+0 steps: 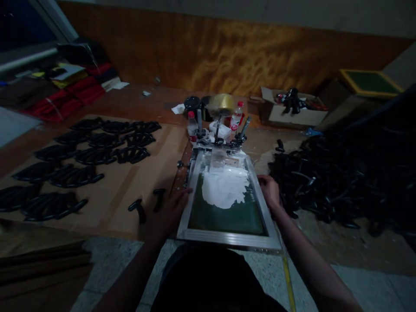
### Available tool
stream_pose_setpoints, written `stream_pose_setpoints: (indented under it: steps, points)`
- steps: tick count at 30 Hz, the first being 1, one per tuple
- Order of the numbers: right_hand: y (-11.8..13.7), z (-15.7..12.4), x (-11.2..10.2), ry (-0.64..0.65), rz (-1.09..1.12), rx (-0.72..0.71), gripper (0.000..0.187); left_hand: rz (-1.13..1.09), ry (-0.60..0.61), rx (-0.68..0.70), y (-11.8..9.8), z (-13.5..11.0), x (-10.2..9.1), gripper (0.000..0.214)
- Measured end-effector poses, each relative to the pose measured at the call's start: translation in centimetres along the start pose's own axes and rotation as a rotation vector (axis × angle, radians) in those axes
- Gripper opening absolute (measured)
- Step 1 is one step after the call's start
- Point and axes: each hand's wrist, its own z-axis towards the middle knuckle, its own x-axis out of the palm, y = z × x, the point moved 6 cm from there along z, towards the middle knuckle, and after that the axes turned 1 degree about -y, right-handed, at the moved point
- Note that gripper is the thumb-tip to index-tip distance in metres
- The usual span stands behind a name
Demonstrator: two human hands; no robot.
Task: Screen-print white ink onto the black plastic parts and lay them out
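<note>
Nearest, a speckled floor is showing past the near edge of the metal-framed screen; the screen is lying flat directly before the person, its green mesh showing in the near part while a white paste is covering most of the far part; at the screen's left rail the left grip is resting its fingers, and I cannot tell whether it is open or closed; at the screen's right rail the right grip is curling its fingers, though I cannot tell whether they are clasping the rail; left of the screen, two loose black pieces are lying near the left grip on a cardboard sheet, and farther left of the screen, fanned groups of black pieces are sitting in rows; right of the screen, a dark heap of similar pieces is spreading; at the screen's far end, metal clamps are standing; beyond the screen, two red-capped bottles and a yellow tape roll are standing on the desk; beyond the screen to the right, an open carton is holding black items; farthest beyond the screen, a wooden panel is rising.
</note>
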Motion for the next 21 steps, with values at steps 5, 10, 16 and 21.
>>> stream_pose_setpoints:
  steps: [5,10,16,21]
  points:
    - [8.3,3.5,1.4,0.000,-0.249,-0.306,0.057,0.032,0.130,-0.092,5.0,0.3,3.3,0.067]
    - [13.9,2.3,8.1,0.514,-0.509,-0.408,0.029,0.042,0.200,-0.090,7.6,1.7,4.9,0.068]
    - [12.8,-4.6,7.9,0.764,-0.484,-0.698,0.021,-0.039,0.219,-0.101,8.9,1.8,5.4,0.068]
    - [12.9,-4.9,6.9,0.764,-0.360,-0.778,0.012,-0.028,0.180,-0.082,8.6,1.8,5.1,0.062]
